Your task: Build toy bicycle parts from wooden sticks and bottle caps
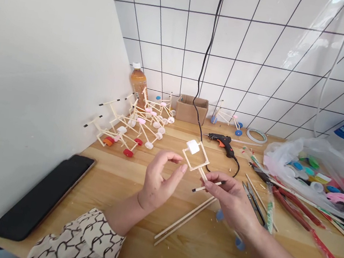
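Observation:
My right hand (227,193) pinches the stem of a small square frame (199,166) made of thin wooden sticks. At the frame's far left corner sits a white bottle cap (193,146). A short stick with black ends (202,188) crosses the stem by my right fingertips. My left hand (161,179) holds nothing, thumb and fingers apart, just left of the frame. Below, two long wooden sticks (182,221) lie side by side on the table. Partly hidden beneath my right hand and forearm are blue caps (239,243).
Several stick models with caps (141,121) crowd the back left near a drink bottle (138,80). A cardboard box (190,110) and glue gun (223,143) lie behind my hands. Scissors (255,206), pliers (291,207) and a bag of caps (310,175) are right; a phone (42,196) left.

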`<state>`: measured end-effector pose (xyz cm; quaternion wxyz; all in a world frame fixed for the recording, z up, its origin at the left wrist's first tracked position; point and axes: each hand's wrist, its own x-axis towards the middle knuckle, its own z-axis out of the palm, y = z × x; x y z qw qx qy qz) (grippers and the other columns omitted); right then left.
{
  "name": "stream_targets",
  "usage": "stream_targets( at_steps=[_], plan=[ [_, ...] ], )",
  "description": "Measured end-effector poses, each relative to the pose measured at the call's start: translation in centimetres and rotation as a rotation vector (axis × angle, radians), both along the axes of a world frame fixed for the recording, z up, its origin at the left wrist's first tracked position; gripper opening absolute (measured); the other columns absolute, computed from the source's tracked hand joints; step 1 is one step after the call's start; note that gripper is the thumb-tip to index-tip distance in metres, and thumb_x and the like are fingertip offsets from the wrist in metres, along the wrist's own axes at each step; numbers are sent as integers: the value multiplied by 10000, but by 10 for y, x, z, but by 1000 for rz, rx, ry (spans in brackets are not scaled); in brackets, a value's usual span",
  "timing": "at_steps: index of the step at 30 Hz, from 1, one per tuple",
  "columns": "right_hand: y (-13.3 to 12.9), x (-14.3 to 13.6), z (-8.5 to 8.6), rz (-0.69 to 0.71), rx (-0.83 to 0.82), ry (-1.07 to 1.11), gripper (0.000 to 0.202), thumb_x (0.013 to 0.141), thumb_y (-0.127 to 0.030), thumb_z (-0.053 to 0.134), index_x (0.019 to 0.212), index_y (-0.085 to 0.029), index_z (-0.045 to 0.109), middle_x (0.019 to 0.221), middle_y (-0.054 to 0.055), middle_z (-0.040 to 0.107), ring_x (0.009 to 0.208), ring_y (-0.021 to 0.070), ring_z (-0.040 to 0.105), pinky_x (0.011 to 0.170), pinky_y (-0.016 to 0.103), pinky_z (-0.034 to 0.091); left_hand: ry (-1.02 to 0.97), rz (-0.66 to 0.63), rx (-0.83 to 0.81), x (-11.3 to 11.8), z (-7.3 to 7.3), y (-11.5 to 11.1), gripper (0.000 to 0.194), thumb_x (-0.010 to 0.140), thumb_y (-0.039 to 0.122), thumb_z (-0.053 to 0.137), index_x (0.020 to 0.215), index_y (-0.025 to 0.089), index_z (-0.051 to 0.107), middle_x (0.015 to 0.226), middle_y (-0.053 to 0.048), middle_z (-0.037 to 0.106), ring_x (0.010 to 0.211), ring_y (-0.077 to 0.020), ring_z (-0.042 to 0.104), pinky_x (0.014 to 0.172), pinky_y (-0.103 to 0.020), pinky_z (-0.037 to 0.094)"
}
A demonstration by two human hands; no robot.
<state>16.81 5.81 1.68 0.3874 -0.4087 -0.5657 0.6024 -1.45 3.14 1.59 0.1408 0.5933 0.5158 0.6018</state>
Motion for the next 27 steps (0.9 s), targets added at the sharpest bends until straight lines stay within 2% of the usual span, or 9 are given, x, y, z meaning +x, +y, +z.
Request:
stream_targets(
  at_steps=[4,7,9,14,22,27],
  plan=[
    [0,0,-1,6,30,-30,186,713,-360,707,808,-201,692,733,17,651,685,152,589,624,264,450,-485,-135,-333,6,-4,5,169,743,333,648,733,169,607,705,-2,629,706,-138,576,703,-253,448],
    [-1,-2,-1,7,33,-29,162,716,-345,704,803,-209,694,736,7,650,670,138,578,614,254,441,-763,-241,-482,10,-6,8,215,628,349,740,667,164,639,640,17,642,640,-115,564,701,-259,443],
    [-1,-3,0,9,30,-28,147,710,-334,707,788,-211,694,731,1,646,652,127,566,606,248,433,-867,-291,-538,12,-5,8,220,560,326,785,647,166,662,624,21,652,610,-102,555,705,-266,443],
    [-5,-4,2,36,53,-98,154,708,-336,697,771,-195,694,707,2,642,594,115,535,549,238,407,-885,-376,-561,12,0,5,144,542,264,792,612,179,700,558,33,625,578,-98,531,687,-269,431],
    [0,-3,9,88,202,-243,166,757,-334,636,807,-187,695,745,24,664,688,154,559,644,282,429,-799,-362,-544,16,-3,2,103,603,234,755,590,164,682,561,30,632,576,-92,530,669,-251,414],
    [0,-5,14,98,326,-293,180,779,-324,602,730,-172,685,685,26,644,635,145,537,608,272,427,-763,-368,-552,21,-5,0,93,628,232,738,626,155,687,610,18,655,602,-98,546,655,-244,419]
  ],
)
